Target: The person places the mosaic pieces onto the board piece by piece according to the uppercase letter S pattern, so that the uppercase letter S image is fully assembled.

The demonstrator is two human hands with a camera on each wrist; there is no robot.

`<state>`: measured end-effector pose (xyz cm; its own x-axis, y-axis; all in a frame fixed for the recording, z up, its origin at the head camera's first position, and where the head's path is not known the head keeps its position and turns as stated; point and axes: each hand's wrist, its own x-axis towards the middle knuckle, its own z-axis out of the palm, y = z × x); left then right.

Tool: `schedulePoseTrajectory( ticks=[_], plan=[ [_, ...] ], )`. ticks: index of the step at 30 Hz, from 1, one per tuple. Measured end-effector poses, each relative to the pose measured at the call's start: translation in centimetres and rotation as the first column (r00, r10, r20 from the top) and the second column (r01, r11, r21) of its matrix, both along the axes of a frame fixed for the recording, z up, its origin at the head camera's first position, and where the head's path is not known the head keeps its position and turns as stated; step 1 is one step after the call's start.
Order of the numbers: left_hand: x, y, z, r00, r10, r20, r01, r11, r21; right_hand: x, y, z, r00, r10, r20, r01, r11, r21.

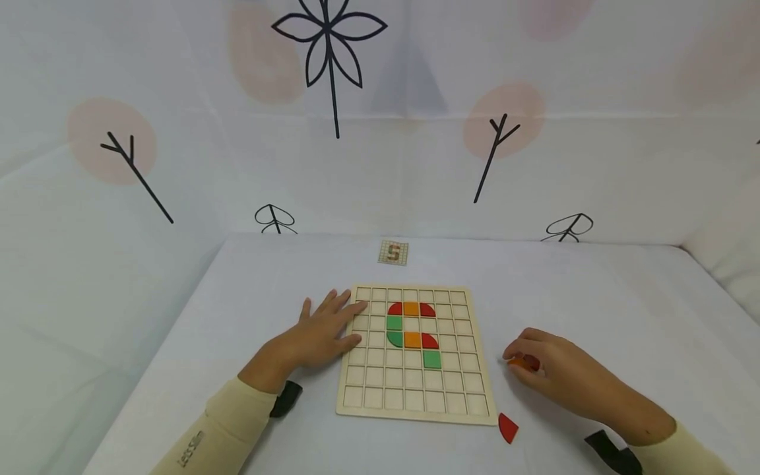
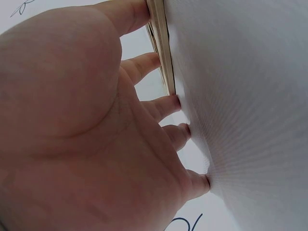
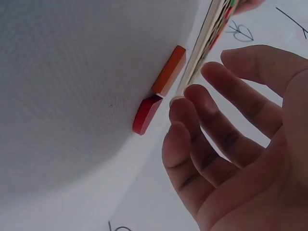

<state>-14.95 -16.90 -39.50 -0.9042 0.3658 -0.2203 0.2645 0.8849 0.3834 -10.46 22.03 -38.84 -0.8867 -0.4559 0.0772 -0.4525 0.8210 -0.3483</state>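
Note:
A pale wooden grid board [image 1: 415, 417] lies flat in the middle of the table. Several red, orange and green tiles sit in its cells, among them an orange square [image 1: 411, 309] and a green square [image 1: 432, 359]. With spread fingers my left hand [image 1: 317, 336] rests at the board's left edge, thumb and index finger touching it. My right hand [image 1: 561, 373] hovers right of the board, fingers loosely bent. Below its fingertips, an orange tile [image 3: 170, 71] and a red tile [image 3: 147, 114] lie end to end on the cloth, apart from the fingers in the right wrist view.
A small pattern card [image 1: 393, 253] lies behind the board, showing an S shape on a grid. One red quarter-round tile [image 1: 507, 428] is by the board's near right corner. White printed cloth [image 1: 404, 178] stands behind and beside the table.

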Motion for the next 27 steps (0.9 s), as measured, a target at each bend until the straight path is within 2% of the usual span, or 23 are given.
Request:
schedulePoseTrajectory(
  ticks=[9, 22, 25, 27],
  plan=[
    [-0.1, 0.1, 0.1, 1.000, -0.005, -0.006, 0.005, 1.000, -0.003, -0.1, 0.8, 0.1, 0.999, 0.003, -0.039, -0.002, 0.999, 0.033],
    [-0.1, 0.1, 0.2, 1.000, 0.008, -0.001, -0.008, 1.000, -0.008, -0.1, 1.3, 0.1, 1.000, 0.005, -0.012, -0.004, 0.999, 0.043],
    [0.0, 0.1, 0.2, 1.000, 0.007, 0.001, -0.007, 1.000, -0.002, 0.0, 1.3, 0.1, 0.999, 0.024, 0.034, -0.025, 1.000, 0.018],
    [0.0, 0.0, 0.2, 1.000, 0.006, 0.004, -0.006, 1.000, 0.000, 0.2, 1.2, 0.1, 0.993, 0.038, 0.108, -0.038, 0.999, -0.006]
  ],
)
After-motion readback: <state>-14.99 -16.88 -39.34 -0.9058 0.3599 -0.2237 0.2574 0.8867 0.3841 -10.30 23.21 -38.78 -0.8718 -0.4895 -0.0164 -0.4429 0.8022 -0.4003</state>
